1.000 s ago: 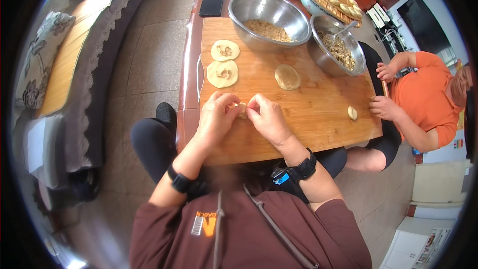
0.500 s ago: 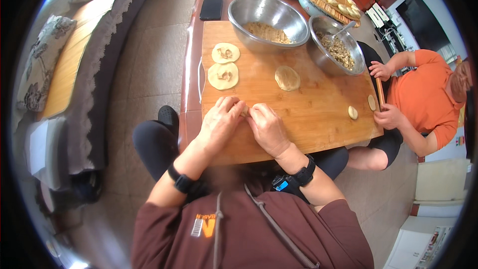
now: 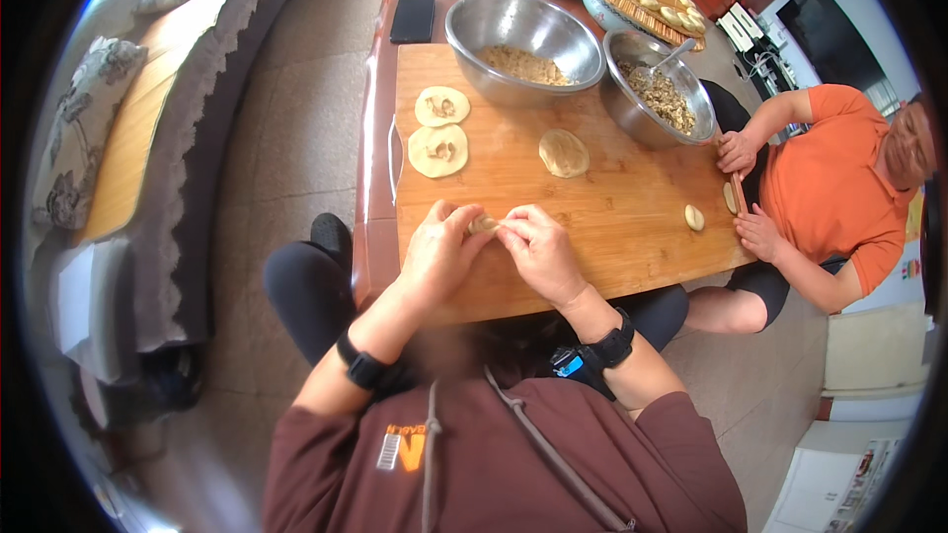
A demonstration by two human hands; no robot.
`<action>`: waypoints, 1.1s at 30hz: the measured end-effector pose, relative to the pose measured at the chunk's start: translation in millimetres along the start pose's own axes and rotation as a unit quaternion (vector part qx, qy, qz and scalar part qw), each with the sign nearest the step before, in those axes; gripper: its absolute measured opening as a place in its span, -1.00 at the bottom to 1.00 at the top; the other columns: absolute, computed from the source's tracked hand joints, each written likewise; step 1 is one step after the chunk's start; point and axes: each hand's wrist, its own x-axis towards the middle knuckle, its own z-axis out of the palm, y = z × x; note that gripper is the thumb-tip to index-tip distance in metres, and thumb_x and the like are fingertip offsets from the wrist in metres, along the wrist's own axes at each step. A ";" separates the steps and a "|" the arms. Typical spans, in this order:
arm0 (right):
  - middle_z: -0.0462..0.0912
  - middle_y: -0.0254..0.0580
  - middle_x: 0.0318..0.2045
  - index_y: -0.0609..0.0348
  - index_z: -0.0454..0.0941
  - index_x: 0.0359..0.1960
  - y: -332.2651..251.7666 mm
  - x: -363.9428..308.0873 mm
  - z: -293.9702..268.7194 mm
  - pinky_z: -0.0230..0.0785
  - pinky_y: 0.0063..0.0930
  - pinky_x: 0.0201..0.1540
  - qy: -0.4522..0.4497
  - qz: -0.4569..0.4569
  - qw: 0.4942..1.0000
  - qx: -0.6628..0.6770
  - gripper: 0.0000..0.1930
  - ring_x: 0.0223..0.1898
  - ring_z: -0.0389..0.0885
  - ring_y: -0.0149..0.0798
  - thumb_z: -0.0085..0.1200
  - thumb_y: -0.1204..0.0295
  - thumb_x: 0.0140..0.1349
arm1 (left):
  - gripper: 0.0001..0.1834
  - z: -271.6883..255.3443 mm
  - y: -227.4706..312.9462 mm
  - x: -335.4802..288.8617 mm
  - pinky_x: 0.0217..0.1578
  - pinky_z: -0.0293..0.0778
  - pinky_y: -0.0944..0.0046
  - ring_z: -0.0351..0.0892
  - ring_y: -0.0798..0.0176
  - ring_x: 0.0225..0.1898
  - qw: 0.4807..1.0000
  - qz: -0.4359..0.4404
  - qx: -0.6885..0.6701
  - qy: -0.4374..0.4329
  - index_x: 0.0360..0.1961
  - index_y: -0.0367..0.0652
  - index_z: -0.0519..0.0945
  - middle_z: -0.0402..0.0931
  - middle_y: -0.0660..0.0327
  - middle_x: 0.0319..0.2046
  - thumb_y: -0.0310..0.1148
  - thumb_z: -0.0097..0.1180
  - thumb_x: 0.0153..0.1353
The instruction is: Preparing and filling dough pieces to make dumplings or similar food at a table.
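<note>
Between my two hands, above the near edge of the wooden board [image 3: 632, 237], is a small dumpling [image 3: 483, 224] of pale dough. My left hand [image 3: 439, 249] has its fingers closed round the dumpling's left side. With thumb and fingertips, my right hand [image 3: 538, 249] pinches its right end. Two flat dough wrappers with filling, an upper one [image 3: 441, 107] and a lower one [image 3: 437, 151], lie at the board's left. A bare wrapper [image 3: 564, 153] lies mid-board. My fingers hide part of the dumpling.
Two steel bowls, one of crumbly filling [image 3: 523, 12] and one of chopped filling [image 3: 660, 104] with a spoon, stand at the back. A phone [image 3: 413, 19] lies beyond the board. A co-worker [image 3: 825, 173] rolls dough at right, near a dough piece [image 3: 694, 217]. A woven tray [image 3: 632, 0] holds several dumplings.
My hands have drawn slightly apart, and more of the dumpling shows between them. The co-worker's hands and rolling pin have shifted over the dough at the board's right edge.
</note>
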 end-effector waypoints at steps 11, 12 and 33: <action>0.45 -0.01 -0.40 0.29 0.48 -0.39 -9.3 -4.5 8.5 0.35 -0.19 -0.26 -0.005 -0.005 0.999 -0.039 -0.93 -0.33 0.46 0.05 0.00 0.57 0.08 | -0.59 -1.3 -6.6 -1.5 -0.35 0.50 0.28 0.57 0.18 -0.41 1.000 -0.003 -0.018 -0.016 -0.09 -0.32 0.51 0.51 0.07 -0.36 -0.49 0.25 -0.03; 0.48 0.00 -0.37 0.31 0.49 -0.33 -7.3 -3.4 5.3 0.37 -0.24 -0.25 -0.024 -0.017 0.999 -0.033 -0.90 -0.32 0.48 0.04 -0.02 0.57 0.11 | -0.56 -2.9 -5.8 -1.9 -0.35 0.49 0.30 0.56 0.20 -0.41 0.999 -0.006 -0.009 -0.031 -0.06 -0.33 0.49 0.51 0.07 -0.35 -0.51 0.25 -0.03; -0.19 -0.01 0.38 0.10 -0.14 0.36 -2.7 69.0 58.4 -0.57 0.24 0.29 -0.095 0.056 0.958 -0.266 -0.16 0.39 -0.34 0.08 -0.22 -0.16 0.20 | -0.70 -53.7 -26.6 20.5 -0.47 0.29 0.61 0.38 0.56 -0.44 0.892 -0.177 -0.377 0.178 0.05 -0.26 0.37 0.46 0.29 -0.30 -0.44 -0.08 0.31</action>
